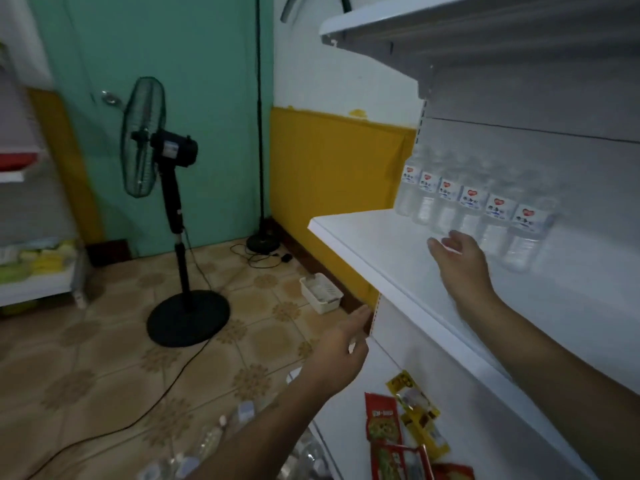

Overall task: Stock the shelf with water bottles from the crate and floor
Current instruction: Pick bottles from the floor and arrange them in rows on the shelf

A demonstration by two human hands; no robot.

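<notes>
Six bottles (467, 206) stand in a row at the back of the shelf (374, 237). The right hand (457, 261), fingers relaxed and empty, hovers just before them. The left hand (341, 348), also loose and empty, hangs below the shelf edge, above more bottles on the floor (204, 441).

Small shop: white display shelf (398, 244) of bottled water (498, 209) (snack packets (382, 422) below).
</notes>
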